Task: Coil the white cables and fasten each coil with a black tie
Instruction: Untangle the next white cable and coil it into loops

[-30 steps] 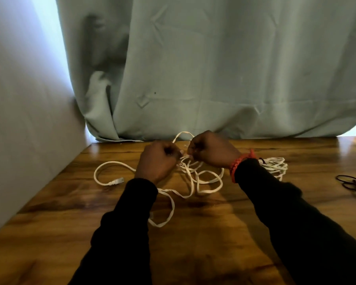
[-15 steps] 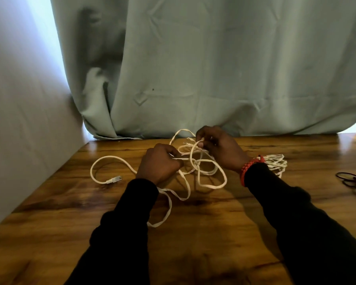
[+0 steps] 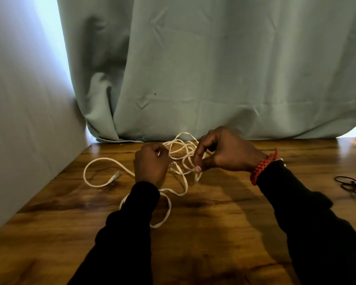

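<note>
A long white cable sprawls in loose loops over the wooden table, its plug end lying at the left. My left hand is closed on a strand near the tangle. My right hand, with a red bracelet at the wrist, pinches several raised loops between thumb and fingers just right of the left hand. More slack curls under my left forearm. Black ties lie at the table's right edge, away from both hands. The second white bundle seen earlier is hidden behind my right wrist.
A grey-green curtain hangs along the table's far edge, touching the wood. A pale wall closes off the left side. Both black sleeves reach in from the near edge.
My right hand has lifted and opened its grip into a pinch on the loops, drawing them up and rightward. My left hand stayed closed on the cable. The view shifted slightly.
</note>
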